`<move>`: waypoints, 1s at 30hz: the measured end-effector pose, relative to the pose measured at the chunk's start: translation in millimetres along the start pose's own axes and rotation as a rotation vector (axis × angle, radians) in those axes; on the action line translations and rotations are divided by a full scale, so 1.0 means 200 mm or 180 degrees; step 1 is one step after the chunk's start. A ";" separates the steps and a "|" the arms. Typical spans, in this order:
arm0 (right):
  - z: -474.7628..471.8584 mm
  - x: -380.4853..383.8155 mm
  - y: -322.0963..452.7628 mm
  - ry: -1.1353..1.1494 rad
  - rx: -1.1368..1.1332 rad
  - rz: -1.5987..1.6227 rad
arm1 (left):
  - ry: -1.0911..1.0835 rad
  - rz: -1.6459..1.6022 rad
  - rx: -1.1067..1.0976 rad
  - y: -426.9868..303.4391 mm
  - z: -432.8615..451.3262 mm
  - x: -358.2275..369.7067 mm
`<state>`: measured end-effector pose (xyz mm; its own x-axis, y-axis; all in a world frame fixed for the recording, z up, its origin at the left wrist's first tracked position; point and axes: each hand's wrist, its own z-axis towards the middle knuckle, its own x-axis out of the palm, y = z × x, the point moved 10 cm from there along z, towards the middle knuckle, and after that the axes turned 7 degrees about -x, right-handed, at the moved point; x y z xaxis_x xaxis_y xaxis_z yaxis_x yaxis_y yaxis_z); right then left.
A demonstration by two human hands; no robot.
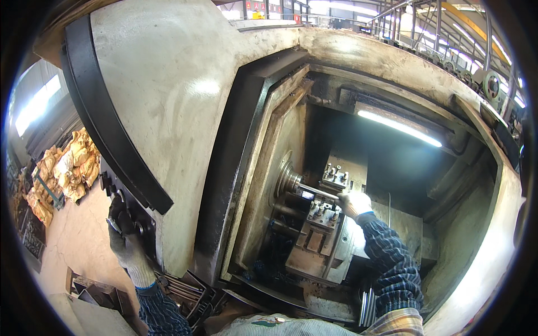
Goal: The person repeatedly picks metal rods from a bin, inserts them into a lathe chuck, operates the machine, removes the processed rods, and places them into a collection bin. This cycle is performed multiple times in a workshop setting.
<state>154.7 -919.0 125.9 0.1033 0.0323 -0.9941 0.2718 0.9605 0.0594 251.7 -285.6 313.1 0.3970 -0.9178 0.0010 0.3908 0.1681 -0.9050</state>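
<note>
Inside a lathe, my gloved right hand (355, 203) closes around the outer end of a slim metal rod (317, 190). The rod's other end sits in the spindle collet (291, 179). Just behind the rod stands a tool block (335, 177) with several clamping bolts; another tool block (323, 214) is in front, close beside my right hand. My left hand (126, 239), in a dark-palmed knit glove, is at the control panel (147, 235) on the machine's left side. A shiny metal piece (114, 225) shows at its fingers; whether it is held or part of the panel is unclear.
A lit tube lamp (399, 128) crosses the back of the enclosure. The black door edge (235, 168) stands between my arms. Several metal rods (367, 307) stand upright by my right sleeve. Metal stock (180, 287) lies low at left, and filled sacks (71, 168) are piled beyond the floor.
</note>
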 end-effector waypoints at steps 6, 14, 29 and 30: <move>0.01 0.05 -0.16 0.0567 0.0464 0.0765 | -0.0363 0.0180 0.0203 0.03 -0.04 -0.02; 0.37 0.02 0.40 0.0921 -0.0019 0.1665 | -0.0436 -0.0298 0.0129 0.06 -0.06 -0.01; 0.47 0.09 0.49 0.0592 -0.0327 0.1760 | -0.0396 0.1084 0.0612 -0.15 -0.21 0.02; 0.43 0.04 0.53 0.0611 -0.0383 0.1696 | -0.0499 0.1172 0.0799 -0.18 -0.26 0.01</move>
<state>267.3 -840.7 131.3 0.0177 0.5589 -0.8290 0.1179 0.8222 0.5569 194.9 -313.3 323.7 0.6600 -0.7187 -0.2190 0.3815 0.5717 -0.7263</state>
